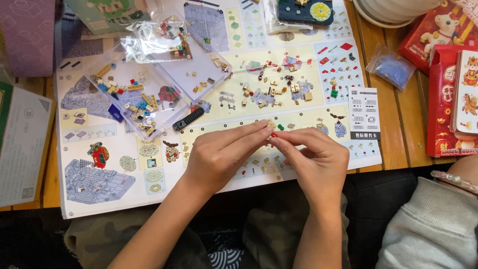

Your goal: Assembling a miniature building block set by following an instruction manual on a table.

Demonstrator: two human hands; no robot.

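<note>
While loose tan bricks (271, 92) lie scattered on the instruction sheet (99, 199) and more fill the clear tray (132, 102), the left hand (219, 154) and right hand (318, 157) pinch one tiny red piece (273, 134) between their fingertips; assembly looks barely begun.

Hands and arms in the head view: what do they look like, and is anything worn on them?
Both the left hand and the right hand are bare, with no gloves, rings or watch in sight. The forearms are bare too; no sleeves show on them down to the bottom edge of the picture. Fingernails are short and unpainted.
</note>
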